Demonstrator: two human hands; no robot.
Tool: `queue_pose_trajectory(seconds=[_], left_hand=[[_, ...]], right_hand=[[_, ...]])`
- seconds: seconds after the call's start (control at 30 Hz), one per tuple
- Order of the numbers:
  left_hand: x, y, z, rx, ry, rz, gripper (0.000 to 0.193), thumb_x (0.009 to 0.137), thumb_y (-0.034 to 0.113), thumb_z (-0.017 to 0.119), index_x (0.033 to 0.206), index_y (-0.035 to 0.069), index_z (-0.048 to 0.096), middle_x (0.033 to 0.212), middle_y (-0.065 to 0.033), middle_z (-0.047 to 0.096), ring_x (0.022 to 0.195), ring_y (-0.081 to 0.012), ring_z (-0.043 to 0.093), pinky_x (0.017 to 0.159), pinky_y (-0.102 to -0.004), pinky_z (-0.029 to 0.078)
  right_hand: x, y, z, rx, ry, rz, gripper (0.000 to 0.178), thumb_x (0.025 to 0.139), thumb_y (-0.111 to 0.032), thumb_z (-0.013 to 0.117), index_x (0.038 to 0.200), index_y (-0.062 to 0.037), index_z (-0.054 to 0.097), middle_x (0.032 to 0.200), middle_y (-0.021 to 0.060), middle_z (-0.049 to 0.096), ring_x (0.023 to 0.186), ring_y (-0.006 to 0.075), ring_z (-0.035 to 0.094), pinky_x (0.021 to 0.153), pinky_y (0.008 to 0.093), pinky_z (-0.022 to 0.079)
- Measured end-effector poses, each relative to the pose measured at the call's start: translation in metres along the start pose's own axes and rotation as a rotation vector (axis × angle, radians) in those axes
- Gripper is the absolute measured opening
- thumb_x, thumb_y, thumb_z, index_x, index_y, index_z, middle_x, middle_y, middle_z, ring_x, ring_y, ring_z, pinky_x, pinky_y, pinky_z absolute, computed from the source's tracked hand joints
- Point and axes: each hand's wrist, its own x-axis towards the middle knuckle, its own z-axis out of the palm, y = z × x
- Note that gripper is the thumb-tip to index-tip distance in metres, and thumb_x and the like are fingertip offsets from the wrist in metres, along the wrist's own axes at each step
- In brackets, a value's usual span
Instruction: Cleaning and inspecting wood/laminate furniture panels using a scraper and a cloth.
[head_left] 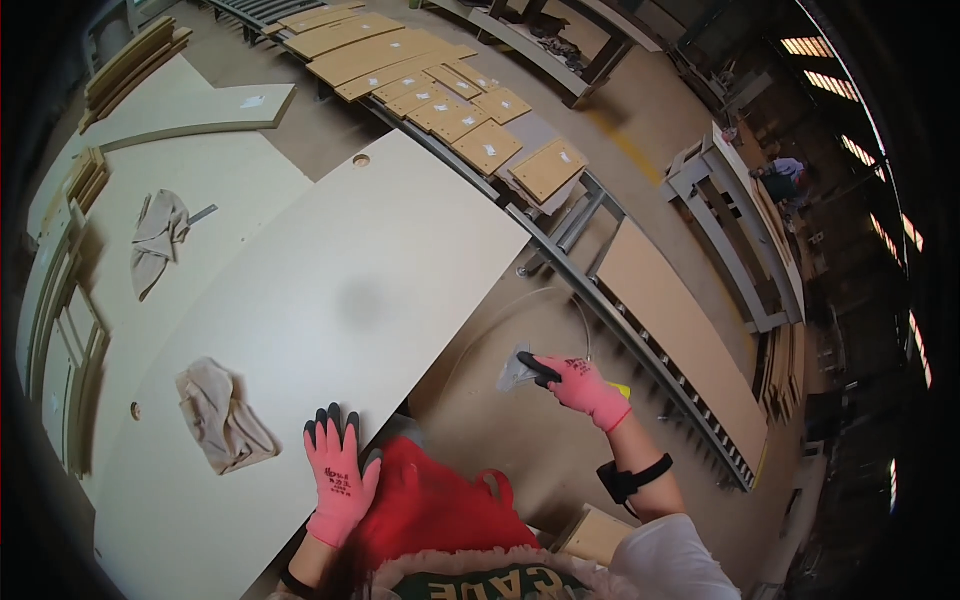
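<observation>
The large pale board [330, 330] lies flat on the work surface, running from the lower left toward the conveyor at upper right, with a round hole [361, 160] near its far end. The left hand [340, 475], in a pink glove with dark fingertips, rests flat and spread on the board's near edge, gripping nothing. The right hand [585, 388], gloved alike, is off the board over the floor and closed around a small dark-handled tool [525, 368] with a thin hose [560, 300] looping from it. A crumpled rag [225, 415] lies on the board just left of the left hand. A second rag [160, 240] lies on the neighbouring board [215, 175], well apart. Small brown panels [470, 125] sit on the roller conveyor [640, 335] beyond.
</observation>
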Motion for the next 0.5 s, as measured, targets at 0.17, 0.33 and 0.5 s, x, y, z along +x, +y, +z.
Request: queue_pose_trajectory(seconds=[0.17,0.33,0.5], left_hand=[[0.088,0.040,0.013,0.030,-0.093,0.006,0.068,0.075,0.029,0.063,0.128,-0.004,0.037,0.127,-0.0288,0.038,0.123,-0.0441,0.029,0.105,-0.0558,0.015],[0.129,0.063,0.026,0.026,-0.095,-0.100,0.067,0.076,0.030,0.063,0.128,-0.003,0.038,0.124,-0.0272,0.040,0.122,-0.0419,0.032,0.105,-0.0555,0.015],[0.156,0.100,0.052,0.095,-0.093,-0.360,0.066,0.076,0.029,0.062,0.128,-0.004,0.037,0.125,-0.0278,0.039,0.122,-0.0428,0.030,0.105,-0.0582,0.014]], right_hand=[[0.060,0.064,-0.081,-0.098,-0.019,-0.094,0.047,0.079,-0.013,0.059,0.124,-0.0193,0.050,0.106,0.0069,0.057,0.099,0.0267,0.055,0.084,0.0341,0.044],[0.156,0.088,-0.153,-0.355,-0.111,-0.269,0.043,0.076,-0.013,0.059,0.119,-0.0200,0.054,0.100,0.0051,0.057,0.096,0.0247,0.056,0.079,0.0339,0.046],[0.253,0.110,-0.189,-0.571,-0.249,-0.624,0.042,0.075,-0.010,0.055,0.116,-0.0216,0.056,0.093,0.0056,0.054,0.092,0.0242,0.055,0.076,0.0346,0.046]])
